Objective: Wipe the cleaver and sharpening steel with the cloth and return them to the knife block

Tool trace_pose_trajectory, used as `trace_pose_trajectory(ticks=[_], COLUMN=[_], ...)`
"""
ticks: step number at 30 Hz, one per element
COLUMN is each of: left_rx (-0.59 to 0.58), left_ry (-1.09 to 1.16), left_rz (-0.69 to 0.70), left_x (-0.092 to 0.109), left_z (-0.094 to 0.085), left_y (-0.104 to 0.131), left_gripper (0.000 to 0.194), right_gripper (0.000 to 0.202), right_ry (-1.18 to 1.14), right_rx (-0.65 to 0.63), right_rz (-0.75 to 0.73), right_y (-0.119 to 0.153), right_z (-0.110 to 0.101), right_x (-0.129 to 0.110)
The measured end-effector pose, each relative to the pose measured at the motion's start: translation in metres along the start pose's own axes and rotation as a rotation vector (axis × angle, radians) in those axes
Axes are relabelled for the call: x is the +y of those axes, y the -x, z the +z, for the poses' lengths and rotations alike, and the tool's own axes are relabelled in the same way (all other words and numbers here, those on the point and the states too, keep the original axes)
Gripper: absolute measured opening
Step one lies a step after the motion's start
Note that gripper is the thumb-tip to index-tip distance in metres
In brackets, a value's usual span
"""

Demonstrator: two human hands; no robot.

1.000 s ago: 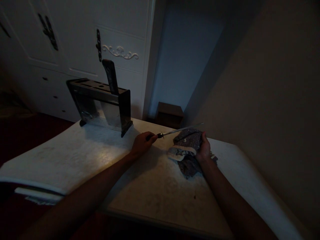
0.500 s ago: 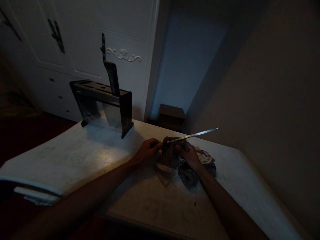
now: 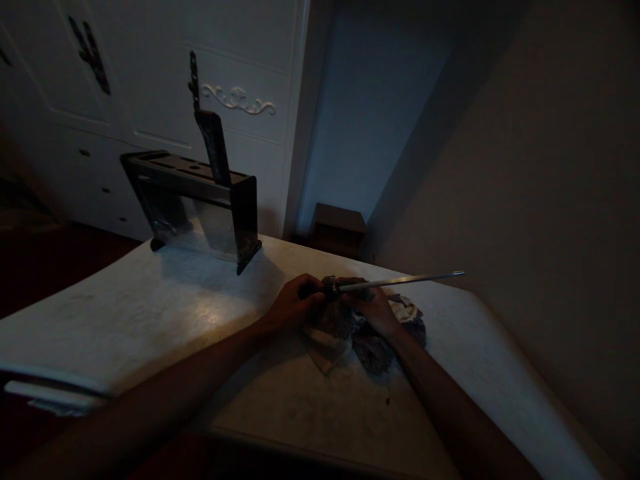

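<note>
1. The left hand is curled, thumb and fingers pinched around the rod's dark handle end.
2. The right hand, at its 3 o'clock, is closed on the cloth, bunched against that end; its fingertips are partly hidden.
3. The rod points just short of 3 o'clock, past the right hand.
4. The block stands on the table at the hands' 10 o'clock, holding a knife.
</note>
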State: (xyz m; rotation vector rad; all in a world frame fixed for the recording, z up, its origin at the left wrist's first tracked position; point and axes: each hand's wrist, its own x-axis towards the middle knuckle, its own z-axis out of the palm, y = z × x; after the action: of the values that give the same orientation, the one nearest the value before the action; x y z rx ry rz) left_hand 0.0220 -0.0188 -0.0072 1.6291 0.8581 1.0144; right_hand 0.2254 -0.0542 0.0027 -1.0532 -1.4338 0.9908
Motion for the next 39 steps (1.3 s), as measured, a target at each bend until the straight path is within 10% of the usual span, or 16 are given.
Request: trace_pose_trajectory(ticks=[15,30,39], left_rx=[-0.087,-0.197,-0.325], left_ry=[0.039,0.214,0.215], left_rz=[0.030,-0.107,-0.143], left_x=[0.001,-0.001,-0.005], left_z=[0.000,0.004,0.002], left_y=[0.000,0.001,0.001], left_gripper=[0.021,0.055,0.054], right_gripper=[0.025,0.034,0.030], right_ry=[0.032,-0.141,-0.280], right_rx=[-0.125,0.236,-0.034], right_rz=[-0.057,0.096,0.153], right_y=[-0.004,-0.002,0.003], right_z=[-0.002,-0.003,-0.001], right_x=[-0.005,0.009,-0.005])
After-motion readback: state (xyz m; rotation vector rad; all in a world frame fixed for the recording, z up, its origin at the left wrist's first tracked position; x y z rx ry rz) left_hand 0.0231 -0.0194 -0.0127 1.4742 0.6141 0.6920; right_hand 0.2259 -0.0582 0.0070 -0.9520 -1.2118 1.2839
